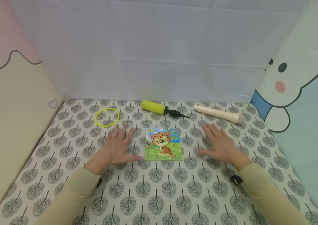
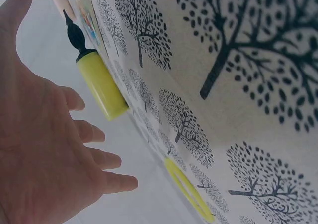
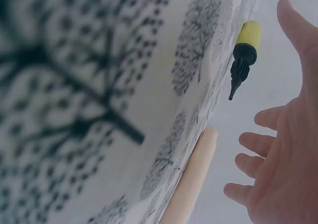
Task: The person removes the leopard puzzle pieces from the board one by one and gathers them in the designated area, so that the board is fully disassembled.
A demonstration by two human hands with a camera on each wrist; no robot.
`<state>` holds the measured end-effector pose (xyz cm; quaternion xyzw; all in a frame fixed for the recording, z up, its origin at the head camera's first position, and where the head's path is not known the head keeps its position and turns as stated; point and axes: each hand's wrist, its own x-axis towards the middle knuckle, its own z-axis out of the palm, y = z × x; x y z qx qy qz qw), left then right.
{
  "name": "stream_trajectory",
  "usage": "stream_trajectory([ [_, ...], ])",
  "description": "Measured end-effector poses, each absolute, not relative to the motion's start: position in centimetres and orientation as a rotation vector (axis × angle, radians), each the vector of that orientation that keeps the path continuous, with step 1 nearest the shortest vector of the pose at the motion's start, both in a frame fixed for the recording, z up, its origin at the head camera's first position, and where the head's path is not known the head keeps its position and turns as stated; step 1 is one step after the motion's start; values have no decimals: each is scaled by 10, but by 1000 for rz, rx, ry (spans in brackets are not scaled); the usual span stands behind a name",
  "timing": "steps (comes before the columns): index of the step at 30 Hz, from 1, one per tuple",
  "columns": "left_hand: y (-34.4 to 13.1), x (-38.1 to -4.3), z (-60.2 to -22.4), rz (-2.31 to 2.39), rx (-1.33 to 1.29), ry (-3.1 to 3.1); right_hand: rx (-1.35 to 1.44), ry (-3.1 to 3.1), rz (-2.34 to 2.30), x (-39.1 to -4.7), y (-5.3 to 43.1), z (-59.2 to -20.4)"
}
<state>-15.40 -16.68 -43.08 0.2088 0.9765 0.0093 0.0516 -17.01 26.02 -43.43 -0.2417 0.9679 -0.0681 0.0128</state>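
left hand point(image 1: 115, 150) and right hand point(image 1: 220, 145) held with fingers spread apart, spotted cat picture point(image 1: 163, 144) laid flat between them on tree cloth point(image 1: 159, 190), yellow ring point(image 1: 108, 109), yellow pump point(image 1: 156, 108), pale tube point(image 1: 218, 113) placed farther back

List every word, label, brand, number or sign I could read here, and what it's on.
No word, brand or number is readable in any view.
Square picture board with a spotted cub: tiny marks, too small to read.
Yellow-and-black hand pump, cream tube, thin yellow ring: no lettering visible.
Beige left sheet: grey heart outline, not text.
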Motion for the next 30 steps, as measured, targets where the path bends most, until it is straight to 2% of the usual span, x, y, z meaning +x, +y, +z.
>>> stream_trajectory([
  [6,-162,-150,-431,101,645,2966,-810,3038,-365,-178,244,-433],
  [13,-147,-142,-431,255,750,2935,-900,3015,-322,-190,215,-433],
  [24,-119,-132,-434,186,974,2809,-921,2900,-432,-214,166,-439],
  [30,-110,-126,-432,186,986,2768,-911,2870,-378,-218,136,-442],
])
